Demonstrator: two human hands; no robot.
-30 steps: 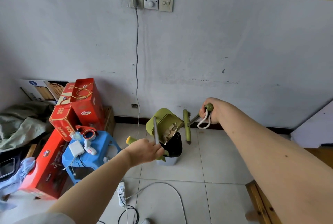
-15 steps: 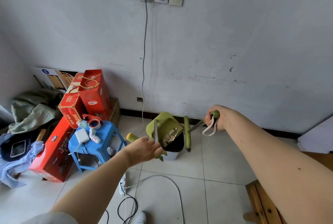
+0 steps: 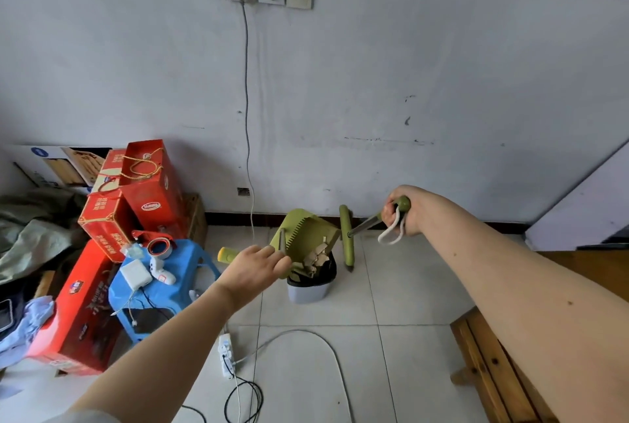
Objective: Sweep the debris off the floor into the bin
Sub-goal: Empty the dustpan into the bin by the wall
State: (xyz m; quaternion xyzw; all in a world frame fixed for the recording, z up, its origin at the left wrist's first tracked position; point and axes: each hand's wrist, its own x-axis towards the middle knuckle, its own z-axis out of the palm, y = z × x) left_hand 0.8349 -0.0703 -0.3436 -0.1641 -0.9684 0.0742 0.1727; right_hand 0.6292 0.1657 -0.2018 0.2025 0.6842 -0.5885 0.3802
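Note:
A green dustpan (image 3: 308, 235) is tipped over a small grey bin (image 3: 308, 290) lined with a black bag, near the wall. Brown scraps of debris (image 3: 315, 261) slide from the pan's lip into the bin. My left hand (image 3: 253, 269) grips the dustpan's handle, whose yellow-green end sticks out to the left. My right hand (image 3: 403, 213) is closed on the top of a green broom handle with a white loop. The broom's head (image 3: 347, 237) stands upright just right of the bin.
A blue plastic stool (image 3: 160, 281) with a white charger and small items stands left of the bin. Red cardboard boxes (image 3: 136, 198) and clothes pile up at the left. A power strip (image 3: 225, 354) and cables lie on the tiles. A wooden bench (image 3: 493, 364) sits at the right.
The dustpan has tilted a little more over the bin and more scraps hang at its lip. Both hands keep their grips. My view has shifted slightly.

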